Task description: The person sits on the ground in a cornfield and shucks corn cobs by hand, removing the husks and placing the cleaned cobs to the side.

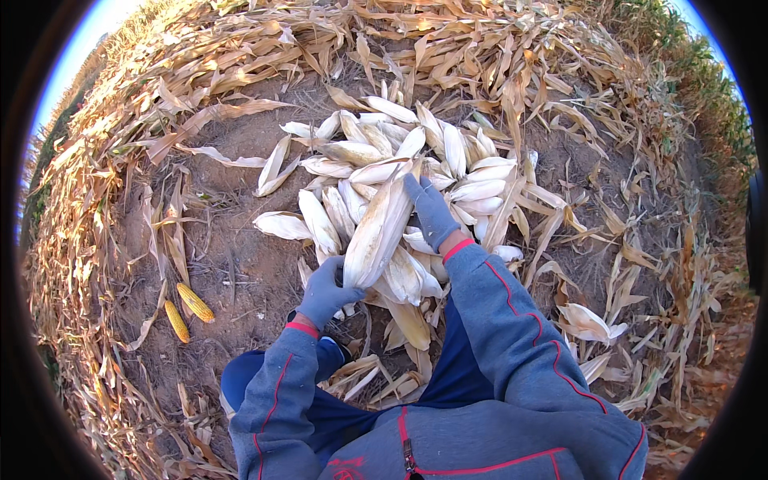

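Observation:
A large corn ear in its pale dry husk (379,231) lies slantwise between my gloved hands, above a heap of other husked-over ears (354,153). My left hand (329,293), in a grey glove, grips its lower, thick end. At its upper, narrow end is my right hand (429,210), also gloved, with the fingers against the husk tip. More ears in their husks (402,279) lie just below and to the right of the held one.
Two bare yellow corn cobs (187,312) lie on the soil at the left. Dry corn stalks and leaves (240,48) ring the dirt patch. A loose open husk (585,324) rests at the right, and my bent legs (462,360) flank the near side of the heap.

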Action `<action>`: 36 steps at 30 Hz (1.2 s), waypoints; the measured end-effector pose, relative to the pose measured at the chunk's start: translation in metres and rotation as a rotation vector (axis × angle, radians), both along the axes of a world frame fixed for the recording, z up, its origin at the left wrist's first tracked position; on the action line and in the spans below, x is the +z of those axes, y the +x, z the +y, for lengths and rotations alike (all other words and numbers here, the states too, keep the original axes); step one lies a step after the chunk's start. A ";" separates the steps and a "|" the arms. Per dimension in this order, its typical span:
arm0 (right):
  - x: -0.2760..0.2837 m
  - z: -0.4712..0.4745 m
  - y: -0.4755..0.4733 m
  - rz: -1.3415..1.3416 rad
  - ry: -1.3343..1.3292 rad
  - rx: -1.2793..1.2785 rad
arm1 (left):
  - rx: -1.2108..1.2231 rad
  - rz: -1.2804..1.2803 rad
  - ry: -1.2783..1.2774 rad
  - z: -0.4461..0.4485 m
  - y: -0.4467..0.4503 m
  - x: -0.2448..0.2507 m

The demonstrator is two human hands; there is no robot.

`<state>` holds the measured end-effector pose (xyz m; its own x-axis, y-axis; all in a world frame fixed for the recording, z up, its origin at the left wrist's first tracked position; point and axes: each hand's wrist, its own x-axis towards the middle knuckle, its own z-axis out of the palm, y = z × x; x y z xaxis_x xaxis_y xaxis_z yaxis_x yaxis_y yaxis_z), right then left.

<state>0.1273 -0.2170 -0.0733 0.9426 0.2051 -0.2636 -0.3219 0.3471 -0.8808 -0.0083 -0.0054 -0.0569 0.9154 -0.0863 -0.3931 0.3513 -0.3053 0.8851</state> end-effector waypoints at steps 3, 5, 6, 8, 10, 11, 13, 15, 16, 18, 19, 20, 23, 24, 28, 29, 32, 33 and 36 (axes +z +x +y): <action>-0.001 -0.006 0.000 0.122 0.120 -0.102 | -0.136 -0.057 0.422 0.007 0.004 0.019; -0.001 -0.009 0.001 0.056 0.140 -0.103 | -0.133 -0.062 0.596 0.010 0.007 0.023; 0.000 -0.009 0.001 0.041 0.161 -0.095 | -0.147 -0.076 0.483 0.009 0.008 0.023; 0.001 -0.009 0.000 0.048 0.144 -0.079 | -0.148 -0.125 0.287 0.009 0.010 0.020; 0.002 -0.007 0.001 -0.013 0.028 -0.076 | -0.192 -0.023 0.392 0.009 0.012 0.015; 0.001 -0.005 0.001 -0.066 0.015 -0.105 | -0.189 -0.014 0.451 0.009 0.013 0.013; -0.002 -0.002 0.002 -0.166 -0.173 -0.098 | -0.174 -0.017 0.628 0.011 0.014 0.010; -0.005 0.003 0.003 -0.222 -0.252 -0.102 | -0.151 0.015 0.722 0.012 0.014 0.009; -0.007 0.005 0.004 -0.177 -0.299 -0.106 | -0.129 0.007 0.777 0.012 0.014 0.007; -0.009 0.009 0.005 -0.154 -0.345 -0.081 | -0.140 0.023 0.755 0.010 0.012 0.003; -0.009 0.013 0.005 -0.173 -0.337 -0.131 | -0.142 0.028 0.744 0.009 0.012 -0.001; -0.008 0.016 0.004 -0.168 -0.329 -0.132 | -0.149 0.036 0.725 0.009 0.012 -0.005; -0.001 0.024 0.003 -0.109 -0.268 -0.174 | -0.142 0.084 0.659 0.015 0.017 -0.019; 0.002 0.024 0.004 -0.070 -0.156 -0.139 | -0.168 0.096 0.610 0.019 0.020 -0.023; 0.003 0.022 0.007 0.006 0.020 0.003 | -0.254 0.145 0.451 0.037 0.023 -0.034; -0.001 0.021 0.007 -0.035 -0.040 0.011 | -0.284 0.166 0.442 0.039 0.023 -0.036; -0.016 0.022 0.011 -0.220 -0.397 -0.056 | -0.314 0.185 0.506 0.036 0.023 -0.035; -0.022 0.022 0.012 -0.235 -0.443 -0.067 | -0.317 0.179 0.559 0.032 0.024 -0.032; -0.032 0.022 0.013 -0.216 -0.443 -0.178 | -0.290 0.161 0.704 0.019 0.028 -0.017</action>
